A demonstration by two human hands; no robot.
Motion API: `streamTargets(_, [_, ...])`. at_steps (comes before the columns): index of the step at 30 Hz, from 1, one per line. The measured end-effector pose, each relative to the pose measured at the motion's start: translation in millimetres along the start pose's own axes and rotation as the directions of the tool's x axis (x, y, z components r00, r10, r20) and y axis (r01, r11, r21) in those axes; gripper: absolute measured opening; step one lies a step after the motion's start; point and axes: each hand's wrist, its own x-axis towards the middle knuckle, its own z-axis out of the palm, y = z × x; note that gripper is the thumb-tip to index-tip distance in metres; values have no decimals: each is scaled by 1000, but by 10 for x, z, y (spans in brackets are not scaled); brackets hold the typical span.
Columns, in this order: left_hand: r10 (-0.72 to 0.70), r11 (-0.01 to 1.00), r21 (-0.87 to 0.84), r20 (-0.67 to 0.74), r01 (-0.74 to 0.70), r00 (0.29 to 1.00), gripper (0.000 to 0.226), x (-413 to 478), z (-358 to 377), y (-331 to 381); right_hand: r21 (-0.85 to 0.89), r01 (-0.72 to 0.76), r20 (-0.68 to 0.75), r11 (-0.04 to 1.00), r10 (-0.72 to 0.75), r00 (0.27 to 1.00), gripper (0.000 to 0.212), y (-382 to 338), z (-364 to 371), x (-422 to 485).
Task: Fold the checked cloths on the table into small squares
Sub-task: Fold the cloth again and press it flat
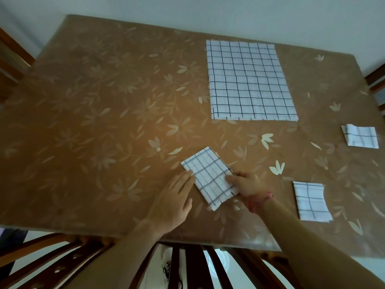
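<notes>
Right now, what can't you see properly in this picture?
Head view only:
- Fingertips of the right hand: hidden under the half-folded cloth it grips.
- That cloth's layers: blurred by motion.
- Big flat cloth: one sheet or a stack, too fine to tell.
- Chair: cut off by the bottom edge.

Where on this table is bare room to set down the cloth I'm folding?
Left of the flat cloth and your left hand, the table is bare. A strip lies between flat cloth and half-folded cloth. Crowded at right: near folded square and far folded square.
</notes>
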Motion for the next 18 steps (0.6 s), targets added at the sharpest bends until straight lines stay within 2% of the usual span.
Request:
streamTargets(2, [54, 999, -4, 8, -54, 999, 68, -5, 71, 85, 186, -81, 17, 979, 79, 997, 8, 132, 38, -66])
streamTargets(6, [110, 992, 52, 15, -111, 994, 74, -26, 197, 145, 383, -212, 162, 899, 161, 974, 49, 311, 99, -247])
streamTargets(7, [102, 993, 66, 10, -103, 995, 74, -36, 219, 144, 405, -213, 176, 889, 153, 972, 46, 325, 113, -292])
streamTargets(10, [91, 993, 79, -26, -89, 996, 68, -68, 248, 119, 449, -207, 193, 869, 132, 972, 18, 381, 146, -348])
streamTargets(11, [93, 992, 89, -37, -90, 995, 65, -76, 247, 111, 461, -199, 186, 865, 125, 975, 15, 414, 155, -342])
streamTargets(15, [99, 989, 120, -95, -87, 991, 39, -101, 241, 72, 433, -183, 153, 882, 128, 980, 27, 469, 136, -323])
streamTargets(18, [60, 992, 121, -96, -48, 994, 37, -116, 245, 62, 455, -157, 156, 876, 95, 983, 37, 478, 57, -340])
